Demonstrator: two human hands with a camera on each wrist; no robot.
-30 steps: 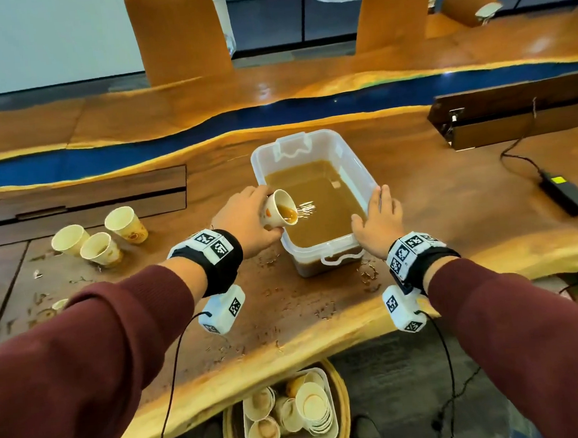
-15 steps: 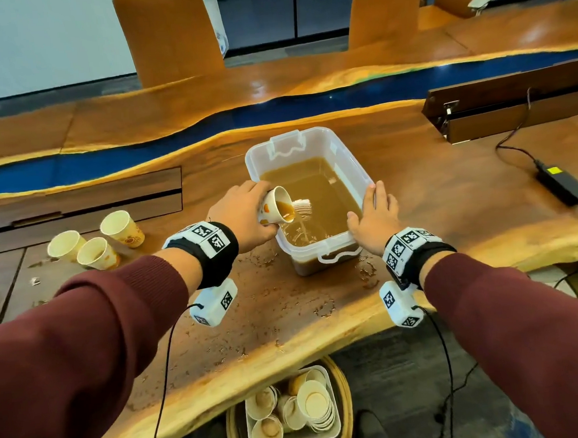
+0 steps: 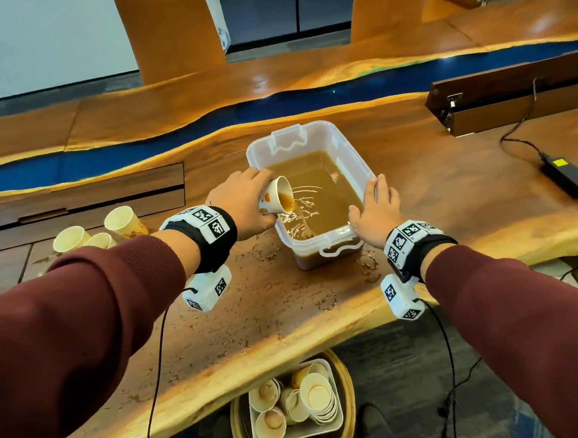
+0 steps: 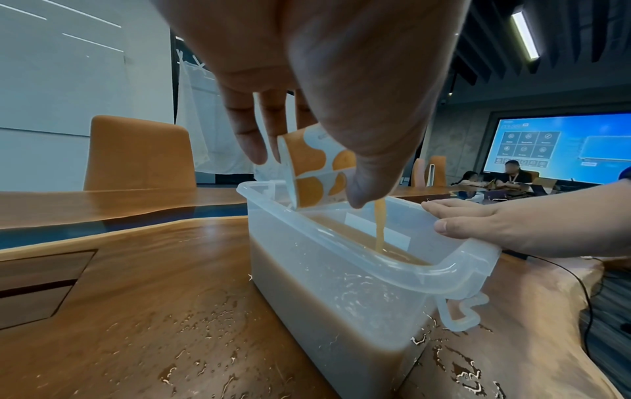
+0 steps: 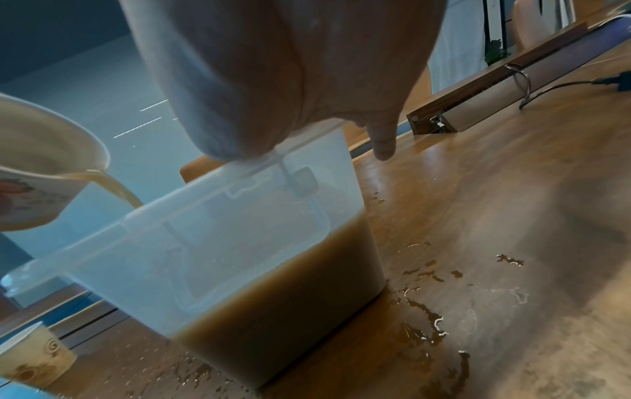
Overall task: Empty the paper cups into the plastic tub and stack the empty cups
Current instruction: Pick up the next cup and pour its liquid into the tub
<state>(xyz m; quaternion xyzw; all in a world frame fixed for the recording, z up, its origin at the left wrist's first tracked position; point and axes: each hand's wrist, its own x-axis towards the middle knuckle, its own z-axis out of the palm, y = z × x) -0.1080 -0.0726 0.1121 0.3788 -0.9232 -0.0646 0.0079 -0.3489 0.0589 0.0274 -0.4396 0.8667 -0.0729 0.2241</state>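
Observation:
My left hand [image 3: 245, 201] grips a white paper cup [image 3: 277, 199] with orange print, tipped sideways over the left rim of the clear plastic tub [image 3: 336, 136]. A thin brown stream [image 4: 379, 224] runs from the cup [image 4: 314, 170] into the tub [image 4: 328, 259], which is about half full of brown liquid [image 3: 316, 182]. My right hand [image 3: 374, 209] lies flat with straight fingers on the tub's right rim near the front corner. In the right wrist view the cup [image 5: 44, 167] pours from the left into the tub [image 5: 239, 243].
Three paper cups [image 3: 93, 230] stand at the left on the wet, spattered wooden table [image 3: 252, 307]. Below the table's front edge a basket [image 3: 294, 410] holds stacked empty cups. A black power adapter [image 3: 570, 175] and cable lie at the right.
The cup has tilted a little further and the pouring goes on, with ripples spreading on the liquid. Both hands stay where they were at the tub.

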